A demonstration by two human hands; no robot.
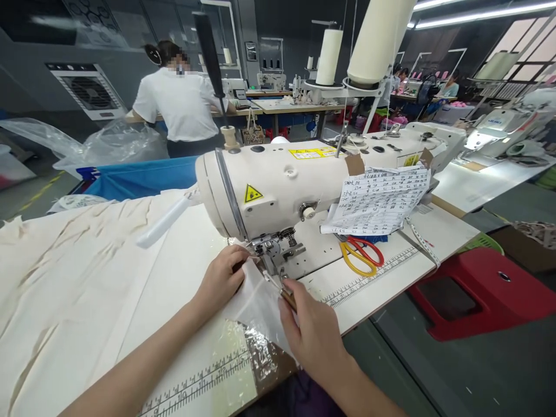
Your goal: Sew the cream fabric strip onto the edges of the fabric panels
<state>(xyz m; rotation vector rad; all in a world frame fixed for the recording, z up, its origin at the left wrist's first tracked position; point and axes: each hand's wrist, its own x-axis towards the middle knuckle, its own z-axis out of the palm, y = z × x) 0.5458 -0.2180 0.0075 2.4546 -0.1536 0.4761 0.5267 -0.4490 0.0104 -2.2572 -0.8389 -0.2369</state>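
Note:
My left hand [226, 275] lies at the sewing machine's needle area with its fingers bent, pinching the edge of a thin white fabric piece [256, 301]. In my right hand [310, 324] is a small brown-handled metal tool [287, 297], gripped between thumb and fingers. Its metal end points at the presser foot [271, 266]; whether it touches the fabric, I cannot tell. The white fabric spreads between both hands, over the table's front edge. Above them is the cream sewing machine [278, 185].
Scissors [362, 255] with red and yellow handles lie right of the needle, below a handwritten sheet [377, 200]. Cream fabric pieces [56, 260] cover the left side. A red stool [486, 295] stands at right. Thread cones [330, 57] rise behind; a person [180, 104] works beyond.

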